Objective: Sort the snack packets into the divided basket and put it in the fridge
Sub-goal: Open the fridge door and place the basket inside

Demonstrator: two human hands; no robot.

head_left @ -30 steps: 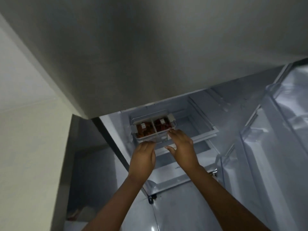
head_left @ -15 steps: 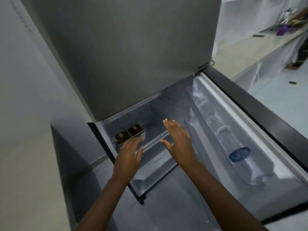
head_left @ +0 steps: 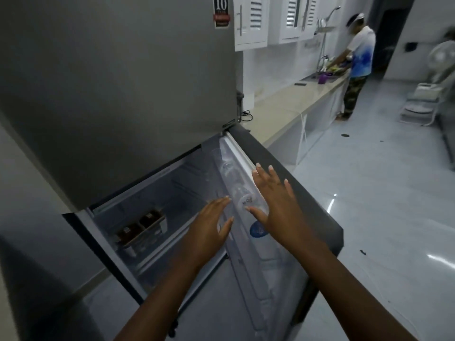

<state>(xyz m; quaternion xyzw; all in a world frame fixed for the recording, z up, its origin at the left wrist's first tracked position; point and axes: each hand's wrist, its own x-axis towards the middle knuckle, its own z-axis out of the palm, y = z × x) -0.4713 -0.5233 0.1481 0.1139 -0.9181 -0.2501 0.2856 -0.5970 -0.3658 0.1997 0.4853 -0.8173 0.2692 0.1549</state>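
Observation:
The divided basket [head_left: 157,226] with dark red-brown snack packets [head_left: 130,232] in its two compartments rests on a shelf inside the open lower fridge compartment [head_left: 172,193], at the left. My left hand [head_left: 209,230] hovers to the right of the basket, apart from it, fingers spread and holding nothing. My right hand [head_left: 275,200] is open too, raised in front of the inner side of the open fridge door [head_left: 278,158].
A water bottle [head_left: 246,200] lies in the door's rack. The shut grey upper fridge door [head_left: 123,82] hangs above. A beige counter [head_left: 290,107] runs to the right; a person [head_left: 357,62] stands at its far end by the sink. A fan [head_left: 438,60] stands far right.
Both hands have let go of the basket and drawn back to the right, toward the door. The basket stays on the shelf. My view has swung up and right.

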